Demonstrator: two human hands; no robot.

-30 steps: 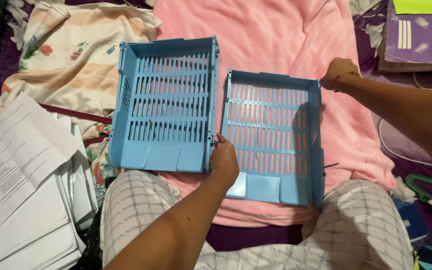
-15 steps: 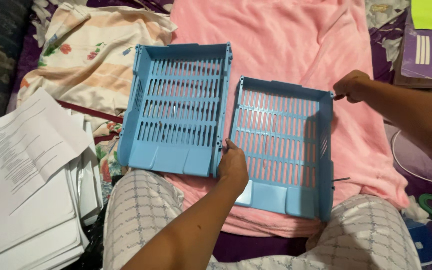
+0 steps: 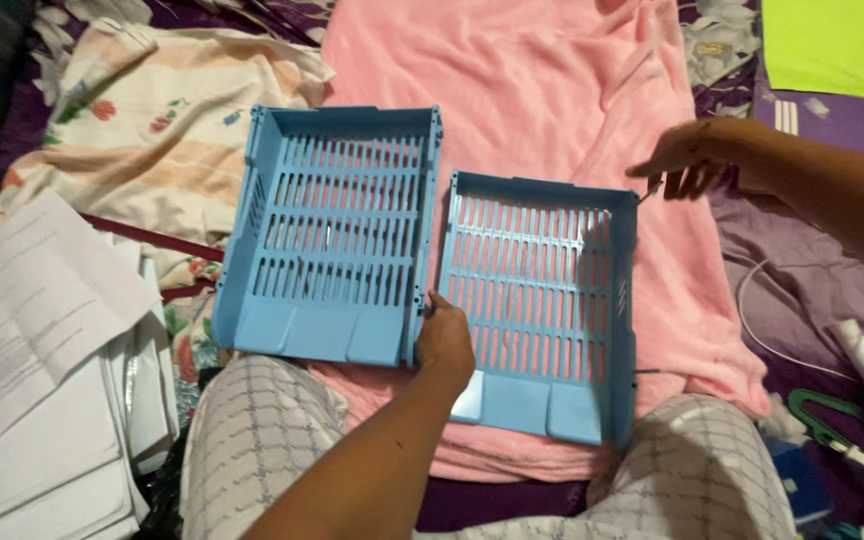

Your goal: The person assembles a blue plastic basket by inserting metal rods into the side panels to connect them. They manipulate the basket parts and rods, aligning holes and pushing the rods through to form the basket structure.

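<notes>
Right now I have two blue slotted paper trays lying side by side on a pink blanket (image 3: 552, 80) spread over the bed. My left hand (image 3: 445, 338) rests with its fingers curled on the near left corner of the right tray (image 3: 537, 300), just at the gap where it meets the left tray (image 3: 332, 235). My right hand (image 3: 687, 155) hovers just beyond the right tray's far right corner, fingers loosely spread and pointing down, close to a thin metal rod (image 3: 647, 192) that sticks out there; I cannot tell whether it touches the rod. A second rod (image 3: 646, 372) juts from the near right side. Loose white papers (image 3: 42, 370) are stacked at my left, beside a floral cloth (image 3: 152, 110).
</notes>
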